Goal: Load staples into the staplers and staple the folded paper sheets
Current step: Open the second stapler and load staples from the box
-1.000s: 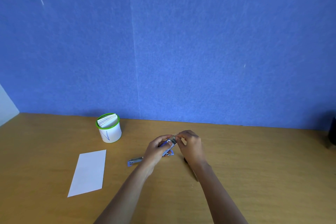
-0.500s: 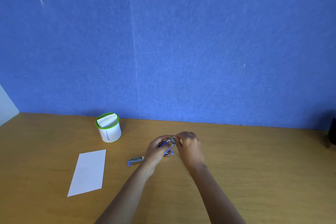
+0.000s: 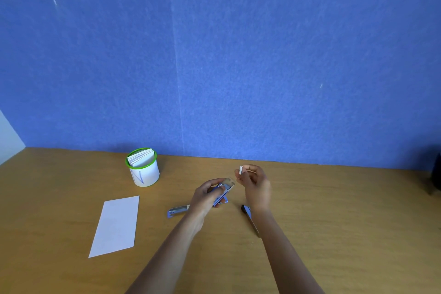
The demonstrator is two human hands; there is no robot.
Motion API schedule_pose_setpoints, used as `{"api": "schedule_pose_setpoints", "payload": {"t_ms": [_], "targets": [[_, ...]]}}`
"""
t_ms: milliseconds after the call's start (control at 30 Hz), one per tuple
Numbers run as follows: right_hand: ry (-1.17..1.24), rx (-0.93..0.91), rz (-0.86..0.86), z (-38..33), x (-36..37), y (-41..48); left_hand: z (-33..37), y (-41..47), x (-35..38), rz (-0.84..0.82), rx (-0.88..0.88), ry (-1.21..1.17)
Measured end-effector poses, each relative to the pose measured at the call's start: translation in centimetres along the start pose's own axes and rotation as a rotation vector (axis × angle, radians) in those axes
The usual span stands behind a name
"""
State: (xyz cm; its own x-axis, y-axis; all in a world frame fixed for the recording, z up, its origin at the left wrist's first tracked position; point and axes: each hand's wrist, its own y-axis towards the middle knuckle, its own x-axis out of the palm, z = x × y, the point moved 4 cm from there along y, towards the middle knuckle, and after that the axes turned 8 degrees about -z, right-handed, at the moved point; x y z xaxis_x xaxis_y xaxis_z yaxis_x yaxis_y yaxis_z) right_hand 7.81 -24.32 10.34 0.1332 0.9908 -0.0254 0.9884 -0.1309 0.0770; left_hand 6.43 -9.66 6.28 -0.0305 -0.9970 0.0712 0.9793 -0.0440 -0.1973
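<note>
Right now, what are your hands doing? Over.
Left hand holds open blue stapler. Right hand pinches staple strip, apart from it. Nothing between.

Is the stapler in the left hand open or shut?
Open: the stapler in the left hand has its top swung up, exposing the metal channel.

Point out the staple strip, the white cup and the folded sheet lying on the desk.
staple strip [image 3: 240, 170]: head view, its exposed end.
white cup [image 3: 145, 175]: head view, front wall.
folded sheet [image 3: 116, 225]: head view, its middle.
</note>
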Motion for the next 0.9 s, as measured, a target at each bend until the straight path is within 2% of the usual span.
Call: {"api": "schedule_pose_setpoints", "payload": {"t_ms": [167,233,300,367,433,500,767,900], "targets": [[0.672,0.319,-0.065,0.3,0.5,0.0,-0.1,0.1,-0.3,0.016,-0.005,0.004],[0.786,0.426,-0.05,0.6,0.5,0.0,-0.2,0.0,-0.4,0.007,-0.004,0.005],[0.707,0.466,-0.072,1.0,0.6,0.2,-0.1,0.0,-0.4,-0.008,-0.006,0.004],[0.483,0.468,-0.131,1.5,0.7,0.4,0.0,-0.1,-0.2,-0.032,-0.005,0.008],[0.249,0.435,-0.223,2.1,1.1,0.3,0.0,-0.3,-0.1,-0.063,0.005,0.025],[0.129,0.377,-0.281,2.6,1.4,0.1,0.0,-0.4,0.1,-0.096,0.021,0.034],[0.081,0.32,-0.268,3.3,2.0,-0.6,-0.3,-0.1,0.2,-0.101,0.047,0.046],[-0.024,0.276,-0.273,3.0,2.0,-0.8,-0.2,-0.1,0.3,-0.106,0.045,0.054]]}}
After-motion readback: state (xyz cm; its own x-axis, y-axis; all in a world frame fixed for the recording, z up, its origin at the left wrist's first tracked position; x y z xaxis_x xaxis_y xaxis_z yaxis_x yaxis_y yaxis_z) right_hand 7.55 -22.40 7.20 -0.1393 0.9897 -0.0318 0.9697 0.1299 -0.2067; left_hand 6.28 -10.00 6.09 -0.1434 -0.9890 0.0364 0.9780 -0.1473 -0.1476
